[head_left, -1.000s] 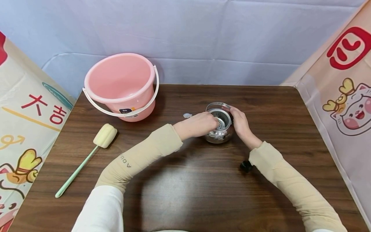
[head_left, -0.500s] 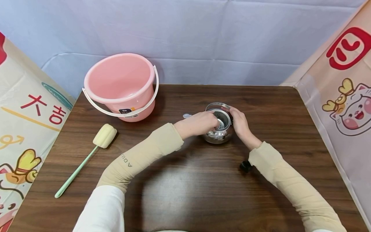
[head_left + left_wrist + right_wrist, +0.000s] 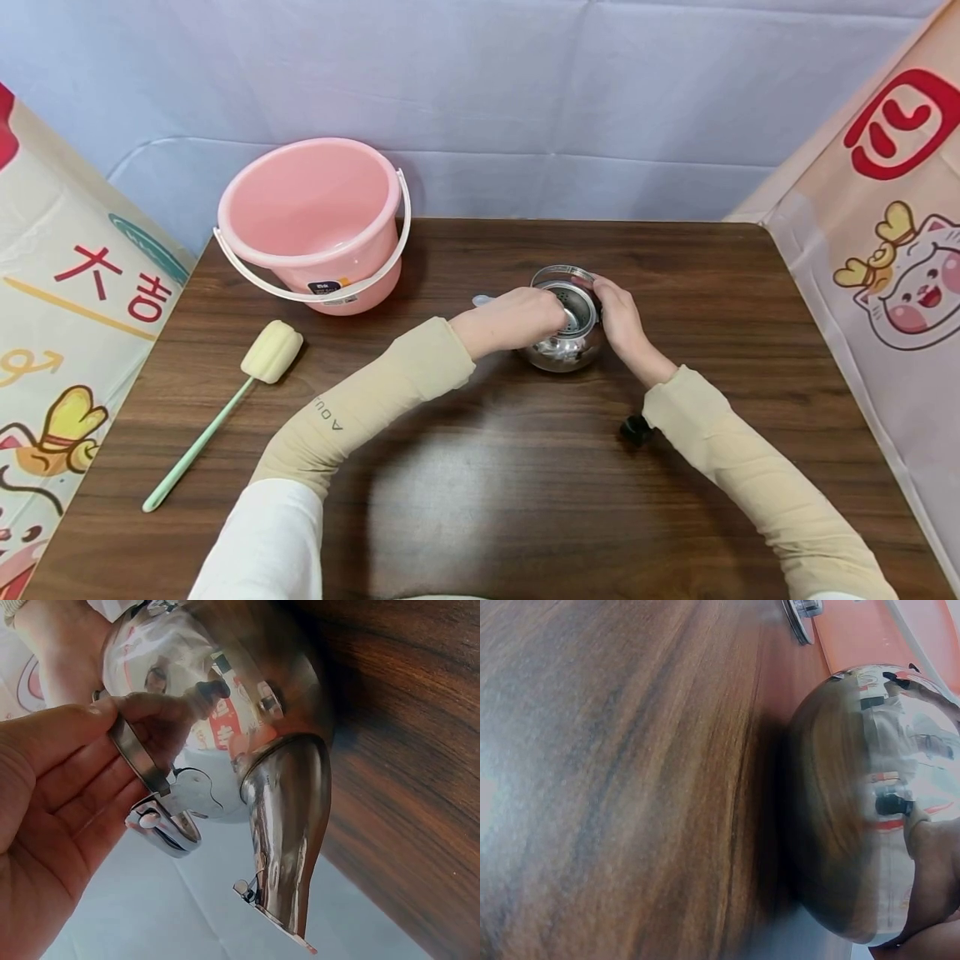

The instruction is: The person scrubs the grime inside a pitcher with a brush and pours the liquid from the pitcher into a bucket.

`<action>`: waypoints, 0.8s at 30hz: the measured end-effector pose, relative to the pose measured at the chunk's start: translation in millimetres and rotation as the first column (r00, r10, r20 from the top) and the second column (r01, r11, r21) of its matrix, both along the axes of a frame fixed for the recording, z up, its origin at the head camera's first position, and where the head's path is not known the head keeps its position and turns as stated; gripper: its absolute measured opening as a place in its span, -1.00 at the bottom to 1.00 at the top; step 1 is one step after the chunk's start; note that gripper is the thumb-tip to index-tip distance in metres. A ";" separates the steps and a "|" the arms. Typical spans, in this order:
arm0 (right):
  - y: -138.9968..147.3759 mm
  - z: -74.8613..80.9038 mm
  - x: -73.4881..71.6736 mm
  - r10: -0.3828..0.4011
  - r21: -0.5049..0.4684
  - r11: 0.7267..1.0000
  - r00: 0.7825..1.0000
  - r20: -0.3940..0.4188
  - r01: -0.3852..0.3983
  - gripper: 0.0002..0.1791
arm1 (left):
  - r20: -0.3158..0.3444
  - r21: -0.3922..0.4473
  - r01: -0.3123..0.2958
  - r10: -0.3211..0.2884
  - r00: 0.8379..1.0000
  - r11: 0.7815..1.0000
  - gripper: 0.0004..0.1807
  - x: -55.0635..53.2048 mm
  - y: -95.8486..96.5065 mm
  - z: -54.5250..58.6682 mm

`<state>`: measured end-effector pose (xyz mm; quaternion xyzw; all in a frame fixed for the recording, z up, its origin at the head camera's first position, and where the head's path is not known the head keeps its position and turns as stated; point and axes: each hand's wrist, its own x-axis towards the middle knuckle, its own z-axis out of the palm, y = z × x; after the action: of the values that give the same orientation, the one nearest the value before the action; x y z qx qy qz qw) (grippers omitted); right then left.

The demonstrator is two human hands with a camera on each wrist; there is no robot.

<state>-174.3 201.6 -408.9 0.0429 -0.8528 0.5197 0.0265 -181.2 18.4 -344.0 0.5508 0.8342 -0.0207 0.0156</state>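
A shiny steel teapot [image 3: 564, 353] stands on the table between my hands, its hoop handle [image 3: 564, 270] at the back of the mouth. Inside the mouth sits a perforated strainer [image 3: 574, 320]. My left hand [image 3: 517, 318] reaches over from the left, fingers bent into the mouth. In the left wrist view its thumb and fingers pinch a thin metal rim [image 3: 139, 754], above the spout [image 3: 289, 817] with its small flap. My right hand [image 3: 624, 320] holds the teapot's far right side; in the right wrist view its thumb lies on the polished body [image 3: 840, 810].
A pink bucket [image 3: 337, 287] with a white handle stands at the back left. A sponge brush [image 3: 272, 352] with a green stick lies at left. A small round lid [image 3: 802, 619] lies between bucket and teapot. Something black [image 3: 636, 430] shows beside my right cuff.
The teapot has shifted very slightly to the left under my hands. My left hand now covers more of the small lid behind it. Bucket and brush stay put.
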 end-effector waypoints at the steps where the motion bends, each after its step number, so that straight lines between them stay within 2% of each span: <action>1: -0.2 0.0 -0.1 0.000 -0.002 1.000 1.000 -0.002 0.000 -0.49 | -0.009 0.000 0.003 -0.003 1.000 1.000 -0.81 0.1 0.0 -0.3; 20: -0.5 0.9 0.7 -0.001 -0.019 1.000 1.000 -0.005 0.001 -0.49 | -0.082 0.005 0.045 -0.045 0.996 0.999 -0.83 0.3 -1.0 0.4; 21: -2.9 6.1 3.3 -0.002 -0.020 1.000 1.000 0.000 0.002 -0.50 | -0.088 0.005 0.047 -0.046 0.995 0.999 -0.83 0.5 -1.2 0.7; 24: -3.1 6.8 3.9 -0.004 -0.005 1.000 1.000 0.004 0.004 -0.50 | -0.094 0.001 0.045 -0.044 0.995 0.999 -0.83 0.8 -1.8 0.9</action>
<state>-170.5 198.6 -402.2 0.0404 -0.8517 0.5219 0.0260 -180.5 16.6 -343.2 0.5678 0.8215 -0.0455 -0.0249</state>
